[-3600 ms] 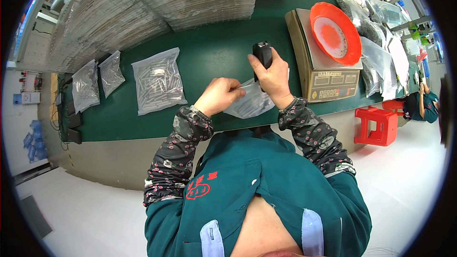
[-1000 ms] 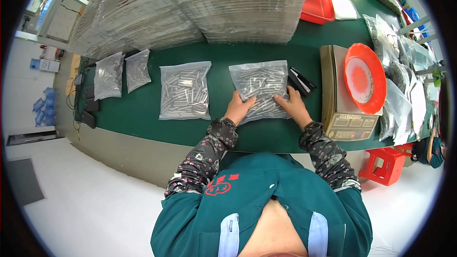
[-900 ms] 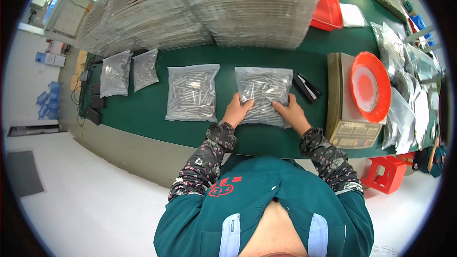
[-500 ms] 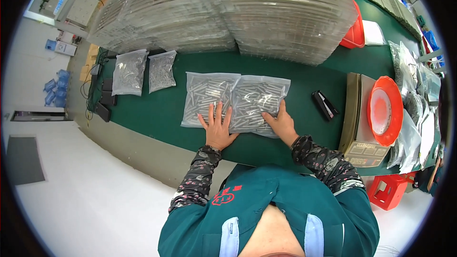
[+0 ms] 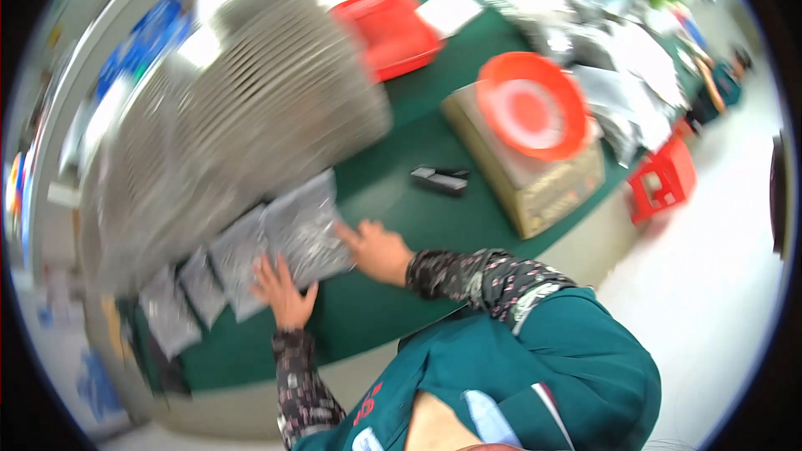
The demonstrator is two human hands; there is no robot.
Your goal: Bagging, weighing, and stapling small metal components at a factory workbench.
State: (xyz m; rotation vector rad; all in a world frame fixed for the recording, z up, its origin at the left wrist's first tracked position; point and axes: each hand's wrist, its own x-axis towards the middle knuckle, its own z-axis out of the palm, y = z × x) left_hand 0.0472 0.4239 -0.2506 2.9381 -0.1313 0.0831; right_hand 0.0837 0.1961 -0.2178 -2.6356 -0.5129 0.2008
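Two clear plastic bags lie side by side on the green table. In the earlier frame, both plainly hold many short metallic rods; motion blur now hides the detail. My left hand [image 5: 286,296] rests with spread fingers at the near edge of the left bag [image 5: 236,260], close to where the two meet. Against the right side of the right bag [image 5: 305,234] is my right hand [image 5: 383,254], thumb and fingers apart, the thumb touching the bag. Neither hand has lifted a bag. Two smaller filled bags, a narrow bag [image 5: 202,286] and a wider bag [image 5: 169,313], lie farther left.
A tall stack of plastic-wrapped trays [image 5: 242,125] stands behind the bags. Right of my hands are a black stapler [image 5: 440,179] and a weighing scale [image 5: 547,200] topped by a red dish [image 5: 535,108]. A red basin [image 5: 388,29] sits beyond; a red stool [image 5: 664,179] stands right.
My view has swung to the right, so the bags appear lower and farther left and the scale more central. Both hands are still on the bags; the right fingers look more bent.
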